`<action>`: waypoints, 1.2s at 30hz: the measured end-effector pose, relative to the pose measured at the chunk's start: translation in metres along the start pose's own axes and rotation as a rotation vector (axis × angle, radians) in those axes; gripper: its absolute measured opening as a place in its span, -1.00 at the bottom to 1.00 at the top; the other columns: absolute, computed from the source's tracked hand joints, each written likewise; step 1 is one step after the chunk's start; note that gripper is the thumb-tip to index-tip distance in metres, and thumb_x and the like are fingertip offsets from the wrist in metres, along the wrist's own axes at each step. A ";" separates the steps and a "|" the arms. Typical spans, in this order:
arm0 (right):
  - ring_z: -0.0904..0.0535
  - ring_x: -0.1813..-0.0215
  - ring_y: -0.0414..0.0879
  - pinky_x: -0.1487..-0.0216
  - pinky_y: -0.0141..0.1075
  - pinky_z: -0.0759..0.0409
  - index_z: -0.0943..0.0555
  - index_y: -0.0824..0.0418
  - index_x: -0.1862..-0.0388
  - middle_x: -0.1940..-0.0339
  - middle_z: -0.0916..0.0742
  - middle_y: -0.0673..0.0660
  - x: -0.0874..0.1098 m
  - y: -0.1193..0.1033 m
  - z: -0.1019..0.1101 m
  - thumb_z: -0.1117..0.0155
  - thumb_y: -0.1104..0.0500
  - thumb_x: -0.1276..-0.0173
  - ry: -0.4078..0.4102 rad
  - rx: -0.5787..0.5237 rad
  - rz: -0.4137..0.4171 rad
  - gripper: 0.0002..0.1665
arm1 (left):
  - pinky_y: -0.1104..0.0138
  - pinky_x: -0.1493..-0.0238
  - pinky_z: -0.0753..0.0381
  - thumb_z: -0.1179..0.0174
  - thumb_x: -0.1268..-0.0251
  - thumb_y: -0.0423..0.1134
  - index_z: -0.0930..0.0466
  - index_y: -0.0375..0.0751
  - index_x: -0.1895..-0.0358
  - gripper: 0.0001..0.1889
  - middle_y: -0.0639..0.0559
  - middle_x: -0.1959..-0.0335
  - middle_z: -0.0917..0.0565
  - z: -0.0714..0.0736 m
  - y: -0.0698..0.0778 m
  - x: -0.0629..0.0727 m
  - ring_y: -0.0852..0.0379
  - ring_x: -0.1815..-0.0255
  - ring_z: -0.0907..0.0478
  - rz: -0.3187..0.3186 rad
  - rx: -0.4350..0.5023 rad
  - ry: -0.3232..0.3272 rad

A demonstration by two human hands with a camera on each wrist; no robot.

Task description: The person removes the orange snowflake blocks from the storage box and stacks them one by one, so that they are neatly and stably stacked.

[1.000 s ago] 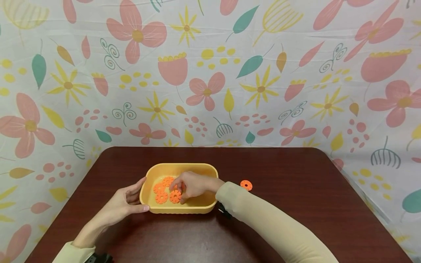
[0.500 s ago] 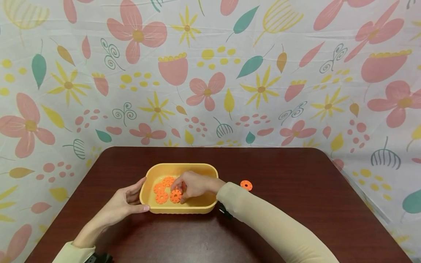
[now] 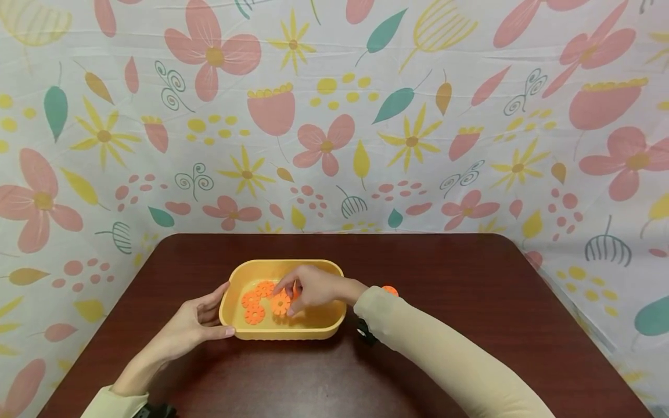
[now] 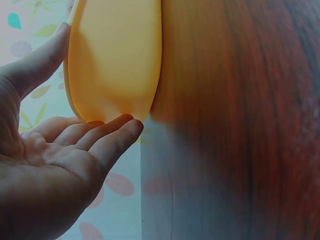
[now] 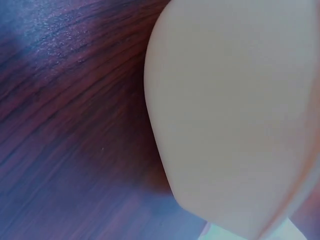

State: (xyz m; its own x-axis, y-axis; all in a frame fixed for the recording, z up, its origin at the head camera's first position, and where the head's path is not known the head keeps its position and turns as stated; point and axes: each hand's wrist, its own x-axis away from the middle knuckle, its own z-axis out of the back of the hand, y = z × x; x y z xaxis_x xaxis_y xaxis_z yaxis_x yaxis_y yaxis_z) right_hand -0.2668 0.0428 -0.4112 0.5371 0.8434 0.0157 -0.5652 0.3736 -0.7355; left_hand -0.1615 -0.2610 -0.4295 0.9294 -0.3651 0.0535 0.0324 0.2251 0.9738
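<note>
A yellow plastic tub sits on the table. My left hand holds its left end, thumb at the near corner and fingers against the end wall; the left wrist view shows this hand around the tub too. My right hand reaches inside and pinches an orange notched building disc between thumb and fingers. More orange shows behind those fingers. Several like discs lie at the tub's left. In the right wrist view only the tub's outer wall and the table show.
Another orange disc lies on the dark wooden table right of the tub, partly hidden by the right sleeve. A flower-printed cloth hangs behind the table.
My right hand has raised the pinched disc slightly off the tub's floor, and its wrist has shifted a little up and right. The left hand keeps its hold on the tub.
</note>
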 end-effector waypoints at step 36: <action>-0.38 0.30 0.09 0.27 -0.24 -0.33 -0.82 0.11 -0.12 0.37 -0.55 0.20 0.119 0.021 0.047 -0.75 0.19 -0.11 0.369 -0.026 -0.060 -0.46 | 0.22 -0.16 -0.68 -0.49 -0.31 -0.35 0.03 -0.35 -0.70 0.04 -0.36 -0.68 -0.03 -0.001 -0.002 0.000 -0.42 -0.55 -0.21 0.017 -0.029 0.005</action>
State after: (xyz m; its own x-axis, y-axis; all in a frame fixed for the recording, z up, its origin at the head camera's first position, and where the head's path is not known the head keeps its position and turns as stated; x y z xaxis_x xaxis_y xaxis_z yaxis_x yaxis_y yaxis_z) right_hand -0.2443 0.1692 -0.3931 0.7606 0.6230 -0.1825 -0.5127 0.4040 -0.7576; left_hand -0.1610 -0.2607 -0.4313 0.9318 -0.3564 0.0691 0.0270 0.2577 0.9659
